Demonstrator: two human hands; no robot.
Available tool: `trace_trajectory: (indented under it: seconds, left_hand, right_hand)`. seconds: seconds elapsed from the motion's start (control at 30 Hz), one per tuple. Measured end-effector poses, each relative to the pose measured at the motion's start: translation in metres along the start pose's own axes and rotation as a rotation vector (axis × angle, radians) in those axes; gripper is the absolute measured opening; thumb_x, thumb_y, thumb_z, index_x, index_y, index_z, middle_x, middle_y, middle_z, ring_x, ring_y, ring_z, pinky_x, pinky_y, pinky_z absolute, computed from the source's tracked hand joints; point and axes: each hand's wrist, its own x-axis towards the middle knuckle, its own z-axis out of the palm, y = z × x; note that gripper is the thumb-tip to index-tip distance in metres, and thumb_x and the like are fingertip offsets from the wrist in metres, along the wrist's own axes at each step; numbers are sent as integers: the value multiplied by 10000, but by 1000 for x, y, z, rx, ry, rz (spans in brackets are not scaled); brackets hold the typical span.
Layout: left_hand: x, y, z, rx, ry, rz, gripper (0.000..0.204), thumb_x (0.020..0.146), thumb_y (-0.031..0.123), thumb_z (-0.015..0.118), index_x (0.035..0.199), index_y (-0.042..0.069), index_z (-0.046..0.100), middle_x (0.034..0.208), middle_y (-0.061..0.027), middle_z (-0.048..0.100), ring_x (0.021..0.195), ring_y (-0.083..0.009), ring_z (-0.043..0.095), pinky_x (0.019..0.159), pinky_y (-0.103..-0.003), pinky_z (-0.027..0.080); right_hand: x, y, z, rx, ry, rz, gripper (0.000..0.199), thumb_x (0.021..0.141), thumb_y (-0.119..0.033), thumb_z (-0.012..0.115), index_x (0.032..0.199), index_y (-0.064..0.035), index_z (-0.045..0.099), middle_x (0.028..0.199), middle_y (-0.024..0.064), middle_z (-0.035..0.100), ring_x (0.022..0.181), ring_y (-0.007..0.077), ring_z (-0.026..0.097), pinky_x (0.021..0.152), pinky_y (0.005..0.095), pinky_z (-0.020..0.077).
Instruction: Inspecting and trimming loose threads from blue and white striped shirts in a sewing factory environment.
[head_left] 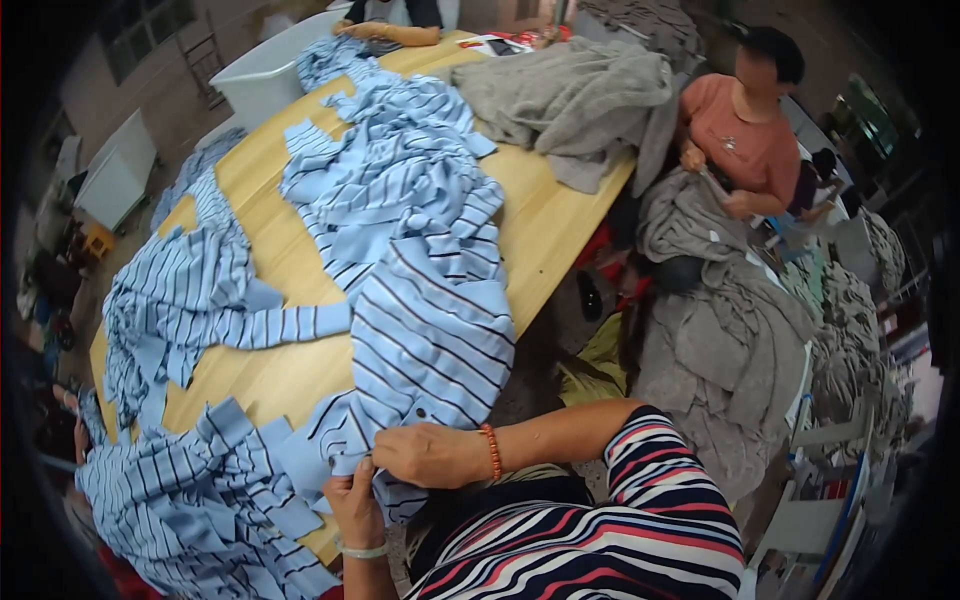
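A light-blue garment with dark and white stripes (430, 330) drapes over the near right edge of the table. At its near end, my left hand (355, 508) pinches the cloth between thumb and fingers. My right hand (428, 455) is closed on the same cloth, right beside the left. What lies between the fingertips is too small to make out. A small dark round spot, perhaps a button, shows on the cloth just above my right hand. More striped garments (400, 180) are heaped beyond it, touching it.
Other striped piles lie at the left (180, 290) and near left (190, 500) of the wooden table (540, 210). Grey fluffy cloth (570, 100) covers its far right. A person in an orange top (750, 145) handles grey cloth at right. Another person's arms (400, 35) rest beside a white bin (270, 75).
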Motion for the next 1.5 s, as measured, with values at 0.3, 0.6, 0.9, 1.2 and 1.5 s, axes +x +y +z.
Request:
trace_trajectory:
  seconds: [0.3, 0.6, 0.9, 1.2, 1.5]
  left_hand:
    - [5, -3, -3, 147, -35, -67, 152, 883, 88, 632, 933, -36, 707, 761, 38, 617, 659, -34, 488, 583, -207, 385]
    - [2, 10, -10, 717, -262, 201, 363, 885, 230, 600, 632, -19, 523, 519, -127, 432, 477, -209, 422, 467, -372, 321]
    - [-1, -11, -13, 820, -205, 328, 223, 847, 176, 591, 705, 12, 539, 646, -201, 528, 633, -388, 531, 564, -444, 403]
    - [10, -26, -10, 561, -189, 207, 290, 882, 156, 566, 669, -7, 455, 587, -145, 398, 526, -243, 386, 507, -373, 338]
    - [19, -27, -24, 560, -330, 187, 283, 878, 170, 570, 681, -6, 469, 582, -139, 413, 516, -241, 397, 494, -358, 342]
  right_hand:
    - [-5, 6, -2, -122, 83, 35, 173, 800, -71, 512, 954, 6, 527, 855, 144, 542, 812, 287, 582, 697, 346, 493]
    - [-2, 16, -1, -115, 39, -3, 269, 751, -62, 633, 998, 23, 569, 839, 138, 570, 768, 296, 595, 652, 365, 494]
    - [4, 14, -13, 4, -132, 80, 170, 799, -78, 621, 948, -3, 593, 806, 146, 568, 709, 328, 590, 627, 396, 490]
    - [0, 29, -12, 145, -154, 150, 157, 796, -19, 594, 951, 6, 602, 825, 164, 576, 720, 361, 586, 632, 394, 483]
    - [1, 37, -14, 807, -249, 735, 165, 839, -15, 561, 967, 40, 648, 731, 62, 648, 616, 98, 597, 571, 235, 475]
